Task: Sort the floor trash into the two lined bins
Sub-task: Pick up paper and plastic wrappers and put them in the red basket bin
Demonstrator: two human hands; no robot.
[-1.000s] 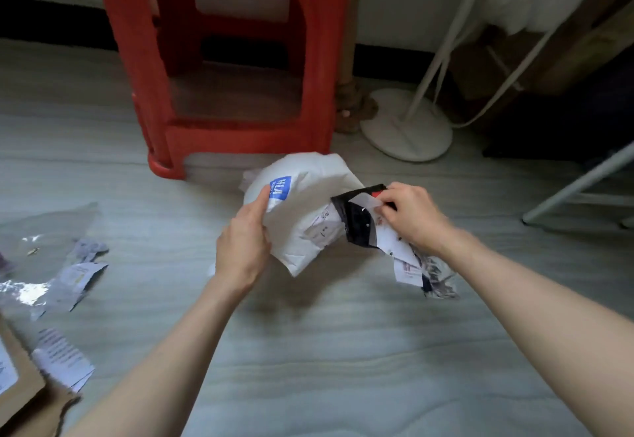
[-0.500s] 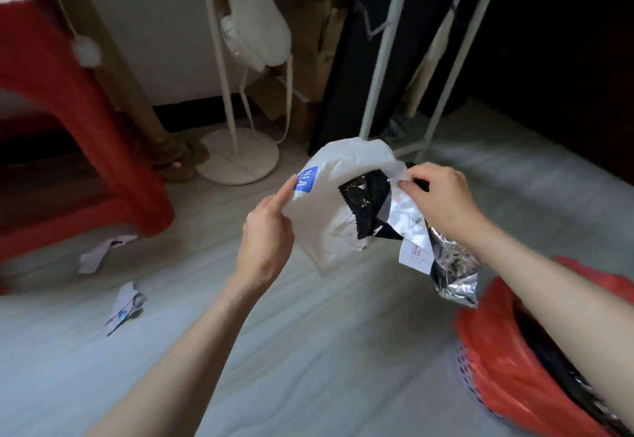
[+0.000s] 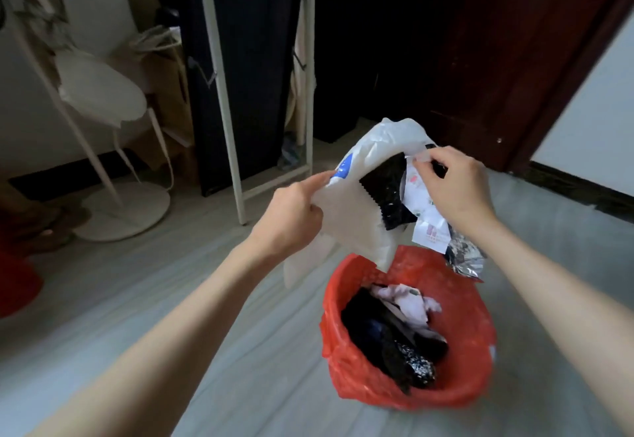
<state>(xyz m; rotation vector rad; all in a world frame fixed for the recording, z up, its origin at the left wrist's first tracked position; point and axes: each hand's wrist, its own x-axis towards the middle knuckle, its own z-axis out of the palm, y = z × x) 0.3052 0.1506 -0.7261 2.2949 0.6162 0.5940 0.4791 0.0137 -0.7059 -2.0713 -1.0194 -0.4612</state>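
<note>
A fan stand point(image 3: 120, 210) with a round white base sits on the pale floor point(image 3: 240, 385) at far left. The left hand point(image 3: 291, 217) pinches the edge of a soft, crinkled white bag point(image 3: 356, 217), which hangs long-axis down, its lower tip over the bin point(image 3: 459, 306). The right hand point(image 3: 456, 189) grips a bunch of wrappers point(image 3: 429, 227): glossy black, printed white paper, crumpled silver foil, trailing down and right. Below them the round bin, lined in red plastic, holds dark and pale scraps.
</note>
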